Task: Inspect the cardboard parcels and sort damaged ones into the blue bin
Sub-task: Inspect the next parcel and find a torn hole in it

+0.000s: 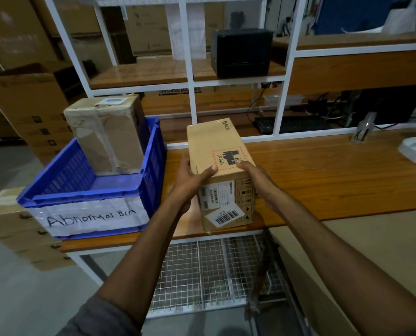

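Note:
A tan cardboard parcel [214, 146] with a red-dashed UN 3481 label and barcode stickers stands on the wooden table [323, 175] near its front edge. My left hand [190, 180] grips its left side, thumb on top. My right hand [258, 180] holds its right side, fingertips on the label. To the left sits the blue bin [85, 190], marked "Abnormal Bin". A crumpled, heavily taped parcel [110, 134] stands upright at the far end of the bin.
A white shelf frame [192, 93] rises behind the table, with a black box [243, 54], a keyboard [294, 123] and cables behind it. Stacked cartons [20, 229] sit left of the bin. A wire mesh shelf [214, 270] lies under the table.

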